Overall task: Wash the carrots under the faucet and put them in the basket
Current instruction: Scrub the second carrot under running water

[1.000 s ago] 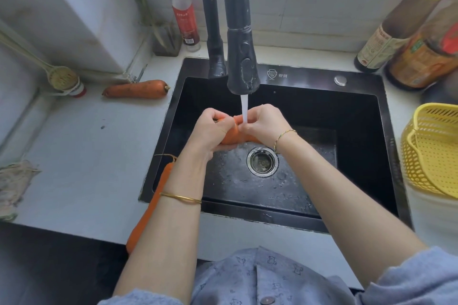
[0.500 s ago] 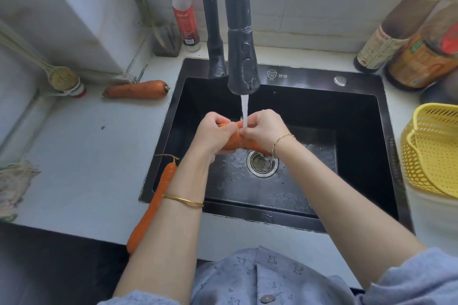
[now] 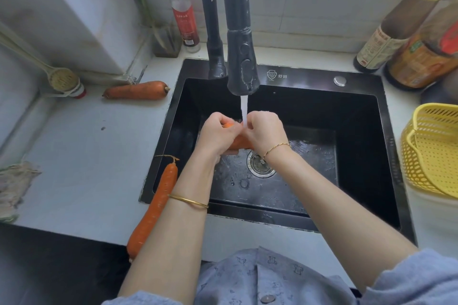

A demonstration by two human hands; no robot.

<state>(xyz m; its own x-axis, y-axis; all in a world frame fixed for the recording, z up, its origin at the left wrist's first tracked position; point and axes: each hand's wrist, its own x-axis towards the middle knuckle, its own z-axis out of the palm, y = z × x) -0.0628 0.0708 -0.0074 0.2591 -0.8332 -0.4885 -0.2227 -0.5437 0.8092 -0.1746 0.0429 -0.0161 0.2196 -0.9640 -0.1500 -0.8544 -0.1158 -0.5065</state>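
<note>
Orange shows between two curled hands above the middle of the black sink [image 3: 309,76], where one carrot [image 3: 240,143] is gripped at both ends. The left hand [image 3: 218,132] is wrapped round its left part and the right hand [image 3: 264,131] round its right part, with the fingers of both bent tight about it and the knuckles close together. Most of that carrot is hidden by the hands. It is held directly under the black faucet [image 3: 243,62], which rises from the sink's back rim, and a thin stream of water [image 3: 244,111] is seen falling onto it between the two hands. Below the hands, in the sink's floor, the steel drain [image 3: 260,167] is surrounded by wet drops. A second carrot [image 3: 156,205] is laid across the sink's front left corner, its stem end at the rim and its tip reaching past the front edge of the pale counter [image 3: 86,156]; it is partly covered by the left forearm. A third carrot [image 3: 136,90] is laid on the counter left of the sink's back corner, well apart from the others. Right of the sink a yellow basket [image 3: 431,153] is set, cut off by the frame edge, and its inside is only partly seen.
</note>
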